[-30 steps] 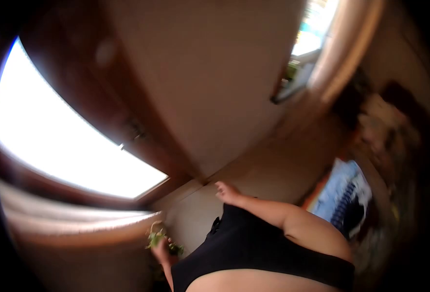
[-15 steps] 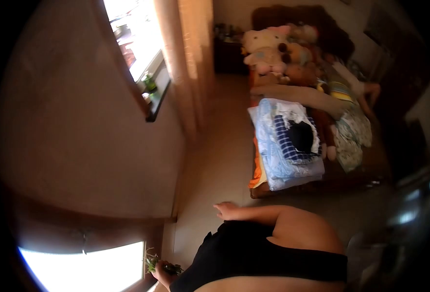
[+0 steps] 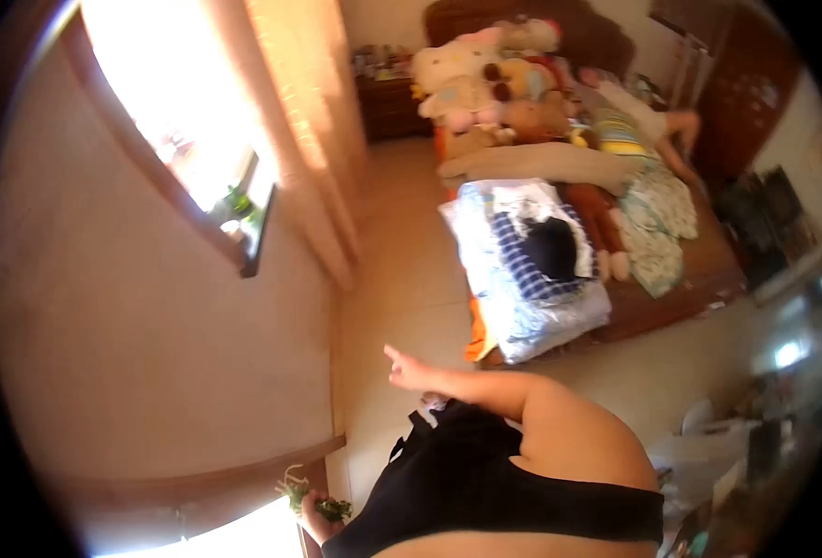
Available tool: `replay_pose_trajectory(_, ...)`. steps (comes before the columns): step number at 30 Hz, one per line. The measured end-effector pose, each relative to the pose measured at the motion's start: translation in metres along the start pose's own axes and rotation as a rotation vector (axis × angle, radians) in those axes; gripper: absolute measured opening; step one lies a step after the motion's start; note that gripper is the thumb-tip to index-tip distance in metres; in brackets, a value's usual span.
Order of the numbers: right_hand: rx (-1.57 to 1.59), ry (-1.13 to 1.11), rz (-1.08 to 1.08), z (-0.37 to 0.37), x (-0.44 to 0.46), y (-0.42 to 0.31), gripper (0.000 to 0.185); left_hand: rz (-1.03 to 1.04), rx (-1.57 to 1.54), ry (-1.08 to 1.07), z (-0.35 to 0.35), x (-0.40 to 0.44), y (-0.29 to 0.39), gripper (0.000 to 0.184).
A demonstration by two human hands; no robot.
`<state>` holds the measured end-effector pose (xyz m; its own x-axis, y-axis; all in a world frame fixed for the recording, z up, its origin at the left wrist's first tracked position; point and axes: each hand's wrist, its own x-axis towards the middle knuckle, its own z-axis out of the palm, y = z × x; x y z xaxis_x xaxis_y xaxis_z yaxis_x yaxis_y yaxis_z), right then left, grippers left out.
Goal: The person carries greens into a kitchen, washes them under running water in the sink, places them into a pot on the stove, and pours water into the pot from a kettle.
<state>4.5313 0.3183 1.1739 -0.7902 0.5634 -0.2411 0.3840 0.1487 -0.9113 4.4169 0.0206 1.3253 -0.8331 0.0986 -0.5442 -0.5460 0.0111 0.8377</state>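
Observation:
My left hand [image 3: 312, 521] is at the lower left, by the dark door frame. Its fingers are closed around a small leafy plant [image 3: 336, 509] with pale, root-like strands [image 3: 292, 485] sticking out on the far side. Some of its leaves are covered by the hand. My right hand [image 3: 411, 372] is stretched forward over the tiled floor in front of my body. Its index finger points out, the other fingers are loosely bent, and nothing shows in it.
A bed [image 3: 634, 316] holds plush toys [image 3: 462, 79] and a stack of folded bedding [image 3: 532, 321] with clothes on top. A curtain [image 3: 304, 121] hangs by the bright window, with a green object [image 3: 236, 201] on its sill. A nightstand [image 3: 388, 107] stands beyond.
The view has shifted, so the bed sits further left and the window lower. My right hand appears further forward, its index finger more extended. My left hand still holds the plant.

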Motion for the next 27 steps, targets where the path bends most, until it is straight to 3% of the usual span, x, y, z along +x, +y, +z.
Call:
replay_pose_trajectory(3,0.171,0.069,-0.169,-0.039,0.071,-0.064,0.081,-0.053,-0.173,-0.095,-0.048,0.051,-0.041,0.012)
replay_pose_trajectory(6,0.195,0.163,-0.463,-0.082,0.138,-0.155,0.078,-0.099,-0.182,-0.028,-0.036,0.025,-0.021,0.011)
replay_pose_trajectory(10,0.347,0.063,-0.36,-0.104,0.163,-0.281,0.077,-0.053,-0.262,0.015,-0.036,0.026,-0.029,0.013)
replay_pose_trajectory(14,0.236,-0.076,-0.387,-0.083,0.186,-0.31,0.08,-0.023,-0.26,0.046,-0.032,0.024,-0.032,0.017)
replay_pose_trajectory(17,0.198,-0.315,-0.435,-0.056,0.156,-0.311,0.078,-0.038,-0.275,0.075,-0.05,0.045,-0.051,0.019)
replay_pose_trajectory(20,0.14,-0.218,-0.408,-0.043,0.133,-0.279,0.074,-0.108,-0.254,0.057,-0.058,0.056,-0.051,0.01)
replay_pose_trajectory(22,0.116,-0.041,-0.381,-0.024,0.136,-0.217,0.068,-0.146,-0.162,0.119,-0.04,0.049,-0.04,0.01)
replay_pose_trajectory(23,0.113,-0.05,-0.275,-0.017,0.127,-0.186,0.056,-0.178,-0.166,0.15,-0.039,0.057,-0.042,0.015)
replay_pose_trajectory(24,0.109,-0.058,-0.17,-0.011,0.116,-0.156,0.047,-0.213,-0.178,0.061,-0.01,0.008,-0.008,0.01)
replay_pose_trajectory(25,-0.133,-0.114,-0.249,-0.004,0.106,-0.116,0.022,-0.239,-0.17,0.035,-0.006,0.008,-0.003,0.012)
replay_pose_trajectory(27,-0.272,-0.001,-0.455,0.019,0.077,-0.02,0.014,-0.294,-0.159,-0.007,0.002,0.012,0.001,0.015)
